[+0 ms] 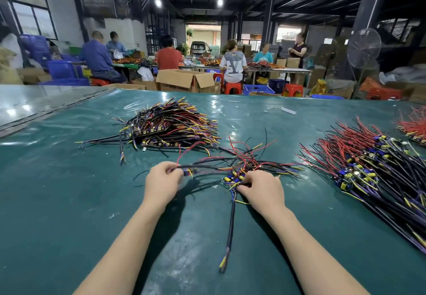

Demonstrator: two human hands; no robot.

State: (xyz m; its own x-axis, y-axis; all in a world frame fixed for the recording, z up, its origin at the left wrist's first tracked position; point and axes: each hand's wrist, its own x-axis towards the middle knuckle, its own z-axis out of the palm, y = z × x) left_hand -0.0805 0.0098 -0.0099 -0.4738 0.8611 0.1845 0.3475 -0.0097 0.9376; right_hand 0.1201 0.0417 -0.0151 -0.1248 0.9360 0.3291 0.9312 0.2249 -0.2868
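Four wire piles point(166, 124), two hands point(161, 183)

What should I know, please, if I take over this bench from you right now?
Left hand: pinches one wired board, drawn out to the left of the cluster.
Right hand: holds down the tangled cluster of boards on the green table cover.
Done: board partly out; its wires reach into the cluster.
Left: probably free it, then work through the cluster. Far pile and right pile lie apart; which is finished I cannot tell.
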